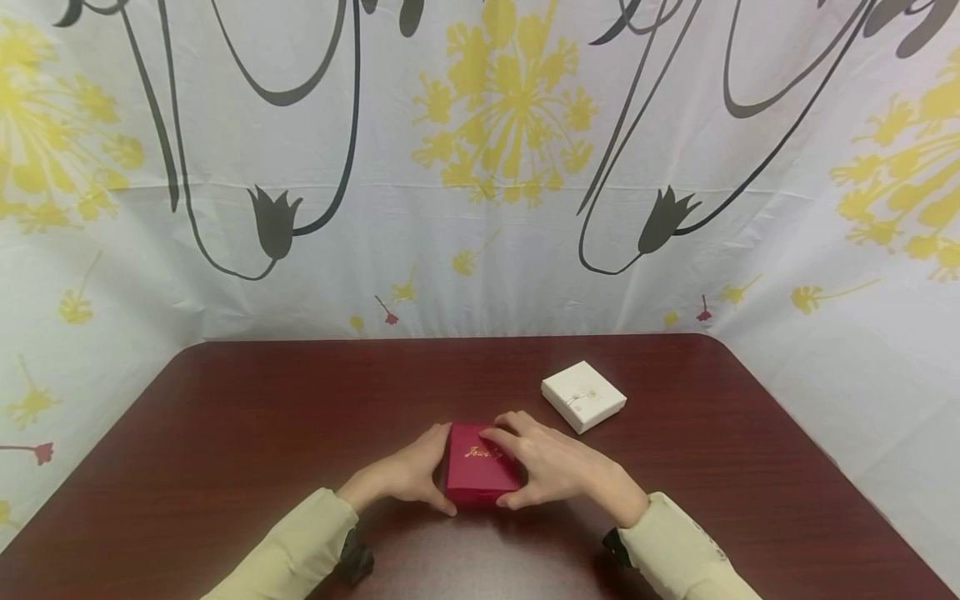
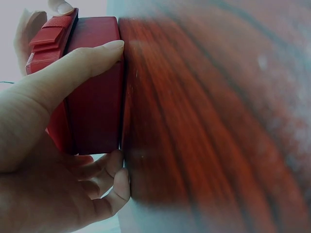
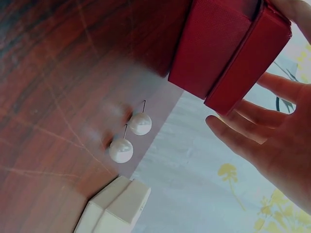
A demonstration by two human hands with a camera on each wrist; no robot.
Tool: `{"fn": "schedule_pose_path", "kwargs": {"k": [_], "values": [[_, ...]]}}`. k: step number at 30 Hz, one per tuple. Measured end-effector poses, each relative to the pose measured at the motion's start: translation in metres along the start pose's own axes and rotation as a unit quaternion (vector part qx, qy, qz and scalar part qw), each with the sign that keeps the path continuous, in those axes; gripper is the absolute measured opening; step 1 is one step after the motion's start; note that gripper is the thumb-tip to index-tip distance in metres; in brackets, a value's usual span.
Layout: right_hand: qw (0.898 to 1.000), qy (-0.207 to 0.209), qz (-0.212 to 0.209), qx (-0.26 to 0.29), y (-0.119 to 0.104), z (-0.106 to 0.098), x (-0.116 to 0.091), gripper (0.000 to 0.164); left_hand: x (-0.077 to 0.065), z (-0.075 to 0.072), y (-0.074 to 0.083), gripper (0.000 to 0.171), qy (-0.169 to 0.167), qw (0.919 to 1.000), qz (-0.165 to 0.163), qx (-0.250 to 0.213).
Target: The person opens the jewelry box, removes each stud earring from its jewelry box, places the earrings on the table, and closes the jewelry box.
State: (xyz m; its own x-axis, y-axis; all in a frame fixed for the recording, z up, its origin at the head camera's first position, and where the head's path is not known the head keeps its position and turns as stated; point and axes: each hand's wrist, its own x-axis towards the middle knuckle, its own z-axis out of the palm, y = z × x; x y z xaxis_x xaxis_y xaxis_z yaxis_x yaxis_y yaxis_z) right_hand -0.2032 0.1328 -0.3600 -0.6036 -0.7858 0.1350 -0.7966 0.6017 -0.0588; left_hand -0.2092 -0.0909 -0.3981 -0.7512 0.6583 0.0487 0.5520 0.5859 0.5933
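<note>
Head view shows the left hand and right hand clamped on a red box on the table, its lid on; whether opening remains or closing is done, I cannot tell, though two pearls lie outside; gold script and a bow trim it

Table: dark red-brown wood grain, glossy, with rounded far corners.
Red box: lies flat on the tabletop, gold lettering on its lid.
White box: farther back and to the right, turned at an angle, apart from the red one.
Pearls: two, white, each with a thin pin, just beside each other between the boxes.
</note>
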Motion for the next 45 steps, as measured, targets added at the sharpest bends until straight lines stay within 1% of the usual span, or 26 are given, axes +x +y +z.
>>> {"fn": "schedule_pose_path", "kwargs": {"k": [4,11,22,29,34,45], "values": [[1.000,-0.004,-0.002,-0.003,0.000,-0.001,0.000,0.075,0.000,0.000,0.001,0.089,0.000,1.0000,0.004,-0.006],[1.000,-0.006,-0.006,-0.009,-0.001,-0.001,0.000,0.075,0.000,0.000,0.001,0.089,0.005,0.9999,0.004,-0.010],[1.000,-0.008,-0.016,-0.023,-0.006,0.000,0.006,0.078,0.000,0.002,-0.001,0.088,0.013,0.9997,0.022,0.004],[1.000,-0.025,0.001,-0.013,-0.011,-0.001,0.009,0.084,0.000,0.002,-0.002,0.087,0.011,0.9998,0.016,0.000],[0.999,-0.017,-0.008,-0.026,-0.013,0.002,0.013,0.083,0.000,0.001,-0.001,0.087,0.008,0.9999,0.014,0.001],[0.999,-0.012,-0.018,-0.032,-0.012,0.003,0.019,0.079,-0.001,0.000,0.002,0.087,0.006,0.9999,0.008,-0.002]]}}
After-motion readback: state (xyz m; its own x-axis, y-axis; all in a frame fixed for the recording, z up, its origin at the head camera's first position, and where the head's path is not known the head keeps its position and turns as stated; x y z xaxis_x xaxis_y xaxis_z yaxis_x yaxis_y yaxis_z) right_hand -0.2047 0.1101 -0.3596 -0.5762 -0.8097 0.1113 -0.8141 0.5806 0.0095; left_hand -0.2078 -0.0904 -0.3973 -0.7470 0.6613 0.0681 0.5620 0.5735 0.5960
